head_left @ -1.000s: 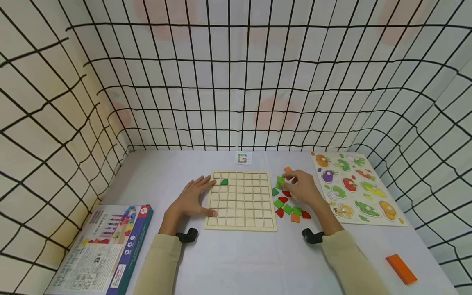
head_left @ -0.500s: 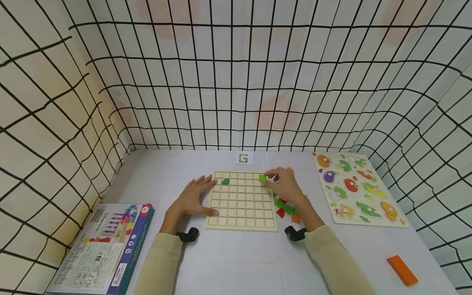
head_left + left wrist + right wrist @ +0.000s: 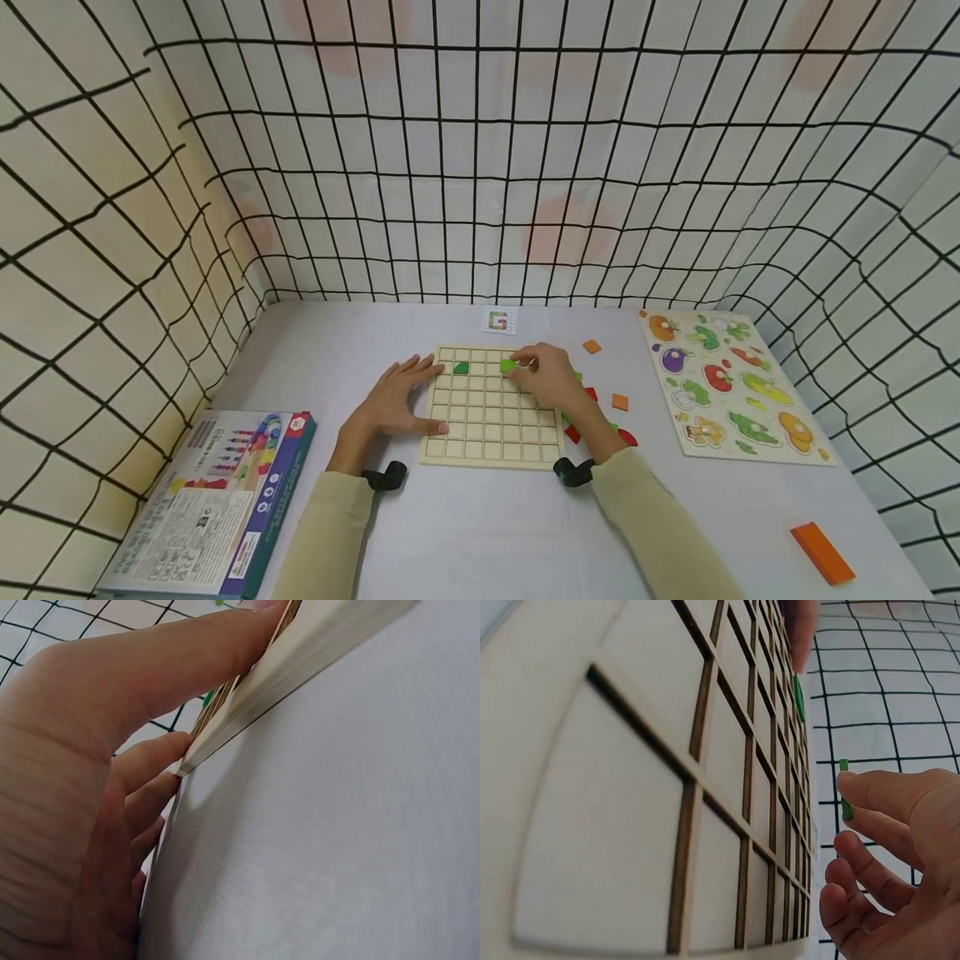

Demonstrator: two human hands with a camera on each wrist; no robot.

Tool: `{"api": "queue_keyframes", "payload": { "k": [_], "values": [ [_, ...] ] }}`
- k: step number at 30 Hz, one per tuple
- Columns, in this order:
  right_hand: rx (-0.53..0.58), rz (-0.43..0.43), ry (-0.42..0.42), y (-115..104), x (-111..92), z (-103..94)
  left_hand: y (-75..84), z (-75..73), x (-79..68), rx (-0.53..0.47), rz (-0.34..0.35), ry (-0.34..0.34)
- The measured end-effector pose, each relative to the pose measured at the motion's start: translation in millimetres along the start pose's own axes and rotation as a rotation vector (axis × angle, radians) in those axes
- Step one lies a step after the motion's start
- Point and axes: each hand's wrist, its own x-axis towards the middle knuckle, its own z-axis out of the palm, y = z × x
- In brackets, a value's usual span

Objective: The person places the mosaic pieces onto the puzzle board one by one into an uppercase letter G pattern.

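A wooden grid board (image 3: 480, 408) lies flat on the table, with a dark green quarter-round piece (image 3: 461, 367) in one of its upper left cells. My left hand (image 3: 393, 402) rests at the board's left side, its fingers spread and fairly straight. Thumb and fingertips touch the rim, as the left wrist view shows too. Over the upper part of the grid, my right hand (image 3: 551, 377) pinches a light green square tile (image 3: 507, 366) between thumb and index finger. In the right wrist view this green tile (image 3: 845, 810) is seen edge-on, apart from the board.
Right of the board lie loose red, green and orange pieces, among them an orange tile (image 3: 620, 402), partly hidden by my forearm. A pattern card (image 3: 500, 321) lies behind the board. A vegetable puzzle (image 3: 738, 387), an orange block (image 3: 822, 553) and a box (image 3: 202, 500) stand around; black netting encloses the table.
My right hand has picked up the light green tile from the loose pieces and carried it left over the board. My left hand stays at the board's left side.
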Motion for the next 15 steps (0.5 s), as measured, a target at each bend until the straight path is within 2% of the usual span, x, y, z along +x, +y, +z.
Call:
{"api": "queue_keyframes", "payload": {
  "k": [7,15],
  "values": [
    [0.030,-0.003,-0.014,-6,7,13.4,-0.9,0.6,1.2,-0.003,-0.001,0.006],
    [0.008,0.024,-0.048,-18,12,25.5,-1.9,1.1,1.2,-0.002,-0.006,0.007]
  ]
}}
